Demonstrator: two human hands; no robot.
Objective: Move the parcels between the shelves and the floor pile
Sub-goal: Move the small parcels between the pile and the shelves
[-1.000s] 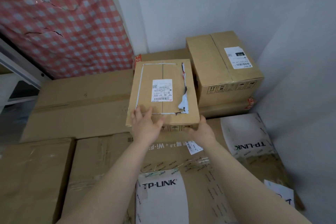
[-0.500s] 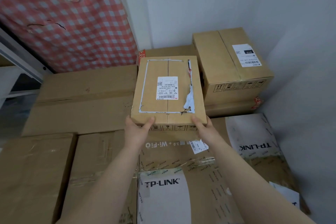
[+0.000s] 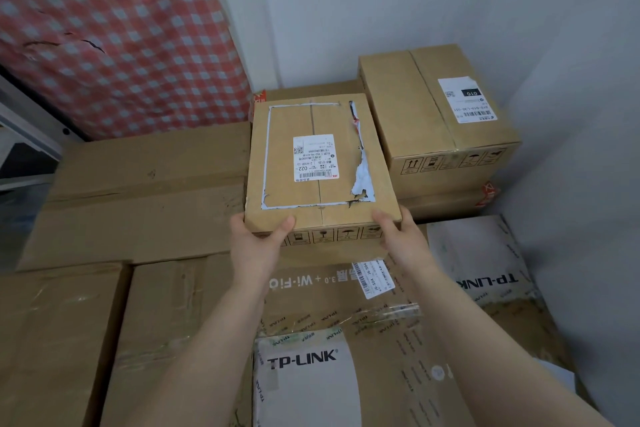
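- Flat brown cardboard parcel (image 3: 322, 163), with a white shipping label and a torn white tape outline on top: it is sitting level over the carton pile, its near edge above the large printed carton. Whether it is resting there or being held clear cannot be told.
- Left hand (image 3: 259, 243): it is gripping the parcel's near left corner, with the thumb lying on the top face and the fingers hidden under the parcel.
- Right hand (image 3: 403, 239): it is gripping the near right corner in the same way, so the two hands are sitting well apart, one at each corner.
- Large brown carton printed TP-LINK in black on a white panel (image 3: 329, 315): it is lying under both forearms.
- Taller brown cardboard box with a white label marked 010 (image 3: 429, 121): it is standing just beside the parcel, on the right.
- Long flat brown carton (image 3: 145, 198): it is lying on the left, beside the parcel.
- Red-and-white checked sheet (image 3: 114, 38): it is hanging behind the pile, on the left.
- White wall (image 3: 381, 3): it is forming the corner behind the boxes.
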